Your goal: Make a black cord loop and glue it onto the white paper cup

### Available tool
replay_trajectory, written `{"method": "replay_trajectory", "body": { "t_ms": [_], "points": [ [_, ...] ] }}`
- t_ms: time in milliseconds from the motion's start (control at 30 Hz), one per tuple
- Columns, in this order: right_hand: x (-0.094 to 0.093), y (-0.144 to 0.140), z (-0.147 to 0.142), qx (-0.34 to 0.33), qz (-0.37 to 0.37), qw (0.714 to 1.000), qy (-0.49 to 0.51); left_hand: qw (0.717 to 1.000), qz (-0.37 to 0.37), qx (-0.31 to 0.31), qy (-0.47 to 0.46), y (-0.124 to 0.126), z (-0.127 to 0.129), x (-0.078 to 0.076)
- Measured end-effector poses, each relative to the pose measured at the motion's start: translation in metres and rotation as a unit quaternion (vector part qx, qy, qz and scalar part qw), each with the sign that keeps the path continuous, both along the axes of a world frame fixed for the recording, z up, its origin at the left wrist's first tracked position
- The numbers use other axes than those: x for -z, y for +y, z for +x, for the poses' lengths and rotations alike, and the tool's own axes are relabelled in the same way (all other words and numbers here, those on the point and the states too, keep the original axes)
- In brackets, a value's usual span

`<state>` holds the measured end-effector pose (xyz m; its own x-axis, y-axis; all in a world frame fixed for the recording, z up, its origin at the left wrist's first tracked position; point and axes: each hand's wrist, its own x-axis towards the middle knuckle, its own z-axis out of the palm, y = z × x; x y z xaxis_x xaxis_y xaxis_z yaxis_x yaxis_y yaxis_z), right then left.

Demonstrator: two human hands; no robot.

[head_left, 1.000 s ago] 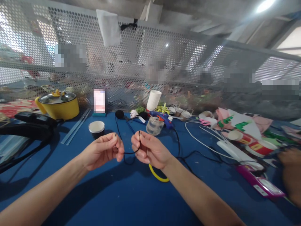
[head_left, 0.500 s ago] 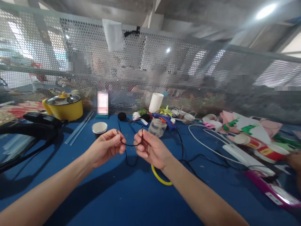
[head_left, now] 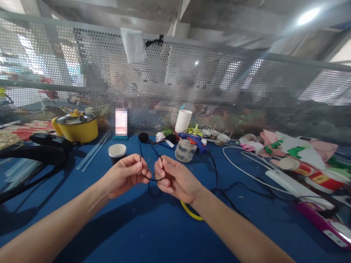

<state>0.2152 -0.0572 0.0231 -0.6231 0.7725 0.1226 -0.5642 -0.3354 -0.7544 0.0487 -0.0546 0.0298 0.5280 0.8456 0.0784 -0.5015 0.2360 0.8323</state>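
Fingers (head_left: 138, 165) of the left hand (head_left: 124, 175) pinch one end of a short black wire (head_left: 150, 178), and the right hand (head_left: 175, 178) pinches the other end, so the wire sags in a small loop between them above the blue bench (head_left: 131, 226). Just under the right wrist lies a yellow ring (head_left: 192, 213). Farther back stand a paper cup (head_left: 117, 151), a clear jar (head_left: 184, 150), a blue glue gun (head_left: 193, 140) and a yellow pot (head_left: 77, 126).

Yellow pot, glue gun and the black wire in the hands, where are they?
yellow pot (head_left: 79, 130), head view, on its yellow side wall.
glue gun (head_left: 192, 139), head view, on its blue body.
black wire (head_left: 151, 179), head view, on the loop sagging between the hands.
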Motion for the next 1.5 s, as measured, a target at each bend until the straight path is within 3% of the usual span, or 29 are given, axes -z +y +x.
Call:
{"method": "replay_trajectory", "body": {
  "t_ms": [233,400,700,1000,1100,1167,1233,1333,1400,1433,1500],
  "points": [
    [-0.002,0.003,0.002,0.043,-0.028,0.999,0.014,0.999,-0.015,-0.041,0.01,0.001,0.001,0.002],
    [0.003,0.007,-0.001,0.053,-0.044,0.997,0.024,0.994,-0.013,-0.11,0.012,0.002,0.004,0.003],
    [0.01,0.009,-0.007,0.159,-0.008,0.987,0.007,0.983,-0.004,-0.184,0.003,-0.003,0.016,0.011],
    [0.009,0.004,-0.003,0.123,0.022,0.992,-0.008,0.992,0.064,-0.103,0.024,-0.005,0.013,0.009],
    [0.005,0.002,0.0,0.121,0.032,0.992,-0.031,0.991,0.107,-0.022,0.078,0.004,-0.001,0.004],
    [0.002,0.002,0.003,0.115,0.048,0.991,-0.057,0.977,0.134,0.068,0.15,0.012,-0.014,-0.002],
    [-0.001,0.001,0.007,0.094,0.062,0.99,-0.083,0.966,0.157,0.083,0.187,0.017,-0.023,-0.009],
    [-0.002,0.0,0.009,0.06,0.065,0.989,-0.118,0.939,0.219,-0.064,0.256,0.016,-0.025,-0.017],
    [0.0,0.0,0.009,0.044,0.06,0.988,-0.132,0.884,0.292,-0.183,0.317,0.01,-0.018,-0.021],
    [0.001,0.0,0.008,0.037,0.055,0.989,-0.134,0.854,0.332,-0.211,0.341,0.006,-0.014,-0.022],
    [0.002,0.001,0.007,0.024,0.039,0.99,-0.13,0.82,0.375,-0.256,0.349,-0.001,-0.007,-0.022]
  ]
}}
